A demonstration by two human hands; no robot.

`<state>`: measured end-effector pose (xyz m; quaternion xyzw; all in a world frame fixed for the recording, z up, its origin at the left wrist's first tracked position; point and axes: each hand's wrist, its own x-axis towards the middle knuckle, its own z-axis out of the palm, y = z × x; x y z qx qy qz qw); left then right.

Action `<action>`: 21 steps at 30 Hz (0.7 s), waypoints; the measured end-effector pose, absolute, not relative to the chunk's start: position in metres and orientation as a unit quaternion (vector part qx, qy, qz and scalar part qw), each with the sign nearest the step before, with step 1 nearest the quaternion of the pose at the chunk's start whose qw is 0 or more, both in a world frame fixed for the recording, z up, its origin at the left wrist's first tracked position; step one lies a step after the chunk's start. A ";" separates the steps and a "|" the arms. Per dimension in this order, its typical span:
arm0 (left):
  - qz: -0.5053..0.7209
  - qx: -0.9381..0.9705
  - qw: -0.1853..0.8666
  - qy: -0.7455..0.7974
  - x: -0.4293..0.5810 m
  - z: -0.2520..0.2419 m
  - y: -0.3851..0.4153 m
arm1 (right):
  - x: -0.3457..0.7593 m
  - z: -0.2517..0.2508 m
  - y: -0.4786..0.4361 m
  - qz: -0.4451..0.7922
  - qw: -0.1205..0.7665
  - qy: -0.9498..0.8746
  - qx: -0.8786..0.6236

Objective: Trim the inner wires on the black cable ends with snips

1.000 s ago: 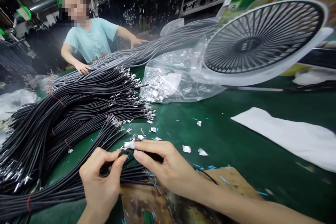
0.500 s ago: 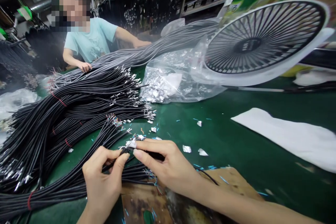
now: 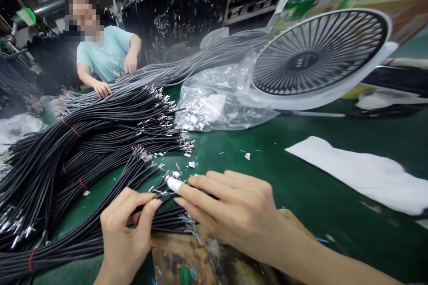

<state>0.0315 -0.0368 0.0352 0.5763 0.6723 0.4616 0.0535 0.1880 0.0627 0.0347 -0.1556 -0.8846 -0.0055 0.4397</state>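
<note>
My left hand pinches a thin black cable between thumb and forefinger, close to its stripped, silvery end. From the other side my right hand reaches in, with white tape wrapped round its forefinger tip. Its thumb and forefinger close about the same cable, partly hiding it. The other right fingers stretch out loosely. Just beyond the hands lies a bundle of black cables with bared coloured wires. More black cables with blue-tipped wires pass beneath them.
Large tied stacks of black cables cover the left. A clear plastic bag with foil scraps lies before a fan. White cloth-like material lies on the right. A stained board is below. Across the table, a person handles grey cables.
My right hand has turned, its outer fingers lifting and spreading, and now covers the foil scraps beside it. The person opposite has drawn one arm inward. The view has shifted slightly.
</note>
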 end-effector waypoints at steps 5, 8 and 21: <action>0.458 0.581 0.040 0.671 0.032 0.035 -0.037 | 0.188 0.029 0.062 -0.035 0.414 -0.897 -0.152; 0.453 0.584 0.037 0.673 0.032 0.034 -0.037 | 0.188 0.027 0.063 -0.043 0.409 -0.900 -0.144; 0.431 0.603 0.033 0.670 0.031 0.033 -0.037 | 0.191 0.030 0.062 -0.052 0.388 -0.911 -0.131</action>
